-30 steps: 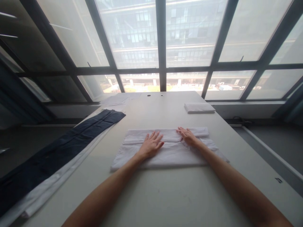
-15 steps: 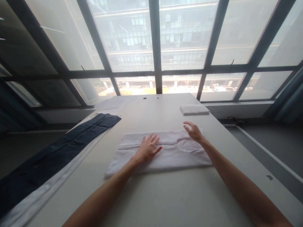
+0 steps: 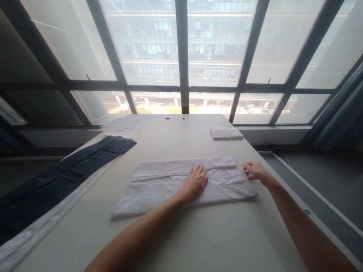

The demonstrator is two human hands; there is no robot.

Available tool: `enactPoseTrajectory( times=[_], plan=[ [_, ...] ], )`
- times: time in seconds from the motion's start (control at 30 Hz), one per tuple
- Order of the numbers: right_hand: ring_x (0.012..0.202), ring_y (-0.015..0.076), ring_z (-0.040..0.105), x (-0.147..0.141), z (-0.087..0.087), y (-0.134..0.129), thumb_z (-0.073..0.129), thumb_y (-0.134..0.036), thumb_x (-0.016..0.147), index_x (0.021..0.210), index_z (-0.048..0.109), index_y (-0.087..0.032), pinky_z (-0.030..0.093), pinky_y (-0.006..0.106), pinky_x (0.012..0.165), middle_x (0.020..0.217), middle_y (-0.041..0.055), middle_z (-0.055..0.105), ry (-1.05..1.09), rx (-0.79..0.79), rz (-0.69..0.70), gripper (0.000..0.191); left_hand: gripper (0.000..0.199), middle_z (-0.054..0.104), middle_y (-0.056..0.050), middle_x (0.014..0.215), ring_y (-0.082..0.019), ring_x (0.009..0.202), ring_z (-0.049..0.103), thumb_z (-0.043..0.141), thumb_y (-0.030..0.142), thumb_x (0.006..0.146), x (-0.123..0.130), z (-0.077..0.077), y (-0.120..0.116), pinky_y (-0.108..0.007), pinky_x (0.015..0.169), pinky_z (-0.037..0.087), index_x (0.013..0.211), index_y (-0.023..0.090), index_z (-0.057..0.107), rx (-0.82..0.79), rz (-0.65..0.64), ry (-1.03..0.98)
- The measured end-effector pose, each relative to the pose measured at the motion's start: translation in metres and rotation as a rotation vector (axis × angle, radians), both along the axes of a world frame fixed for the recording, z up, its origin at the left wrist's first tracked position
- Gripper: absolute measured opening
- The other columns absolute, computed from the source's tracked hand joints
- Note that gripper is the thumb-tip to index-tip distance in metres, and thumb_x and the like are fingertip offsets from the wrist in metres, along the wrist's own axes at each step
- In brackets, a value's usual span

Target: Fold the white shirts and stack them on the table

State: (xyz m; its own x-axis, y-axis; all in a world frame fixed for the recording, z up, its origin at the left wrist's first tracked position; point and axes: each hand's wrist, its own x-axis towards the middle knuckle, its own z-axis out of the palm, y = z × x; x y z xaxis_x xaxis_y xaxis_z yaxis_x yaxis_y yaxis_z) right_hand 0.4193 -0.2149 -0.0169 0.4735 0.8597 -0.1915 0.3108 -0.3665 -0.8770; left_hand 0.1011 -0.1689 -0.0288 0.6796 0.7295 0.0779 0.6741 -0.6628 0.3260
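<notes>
A folded white garment (image 3: 153, 192), which looks like a shirt, lies crosswise on the white table with a rounded, collar-like seam toward its right end. My left hand (image 3: 195, 179) rests flat on it, right of its middle, fingers extended and close together. Beside the garment's right end is my right hand (image 3: 256, 172), its fingers curled in with the tips at the cloth's edge. Whether a bit of fabric is pinched between them cannot be made out. Some creases run along the cloth near the left hand.
A small folded white cloth (image 3: 226, 133) sits at the table's far right. Dark navy trousers-like fabric (image 3: 70, 170) lies along the left edge over white cloth (image 3: 53, 221). White sheets (image 3: 120, 122) are at the far left. Windows stand behind the table (image 3: 170, 145).
My left hand has slid right across the garment. My right hand has moved from above the collar-like part to the right edge, its fingers curling in. The view has shifted slightly.
</notes>
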Motion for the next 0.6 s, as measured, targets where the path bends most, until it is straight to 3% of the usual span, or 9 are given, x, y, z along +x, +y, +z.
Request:
enactPoseTrajectory(
  times=[0.23,0.43,0.6],
  plan=[
    [0.078,0.0178,0.068,-0.007,0.02,-0.012,0.069,-0.032,0.081,0.091,0.068,-0.014,0.053,0.025,0.059,0.106,0.0142,0.071,0.11,-0.177,0.095,0.02,0.05,0.04,-0.015,0.158,-0.027,0.15,0.03,0.031,0.029,0.106,-0.003,-0.003,-0.002,-0.049,0.123,0.02,0.15,0.011,0.045,0.029,-0.004,-0.012],
    [0.067,0.0129,0.061,0.0,0.013,-0.01,0.073,-0.033,0.078,0.087,0.068,-0.015,0.049,0.021,0.057,0.089,0.0095,0.07,0.248,-0.182,0.128,0.021,0.048,0.043,-0.013,0.157,-0.026,0.149,0.032,0.031,0.027,0.106,0.0,-0.004,-0.003,-0.045,0.123,0.022,0.149,0.014,0.047,0.064,0.012,-0.035],
    [0.066,0.0121,0.056,0.001,0.001,-0.007,0.077,-0.036,0.072,0.083,0.067,-0.015,0.045,0.021,0.056,0.078,0.0027,0.064,0.24,-0.107,0.254,0.026,0.048,0.044,-0.013,0.156,-0.024,0.148,0.034,0.031,0.027,0.105,-0.001,-0.006,-0.003,-0.044,0.123,0.022,0.15,0.015,0.046,0.071,0.006,-0.025]
  ],
)
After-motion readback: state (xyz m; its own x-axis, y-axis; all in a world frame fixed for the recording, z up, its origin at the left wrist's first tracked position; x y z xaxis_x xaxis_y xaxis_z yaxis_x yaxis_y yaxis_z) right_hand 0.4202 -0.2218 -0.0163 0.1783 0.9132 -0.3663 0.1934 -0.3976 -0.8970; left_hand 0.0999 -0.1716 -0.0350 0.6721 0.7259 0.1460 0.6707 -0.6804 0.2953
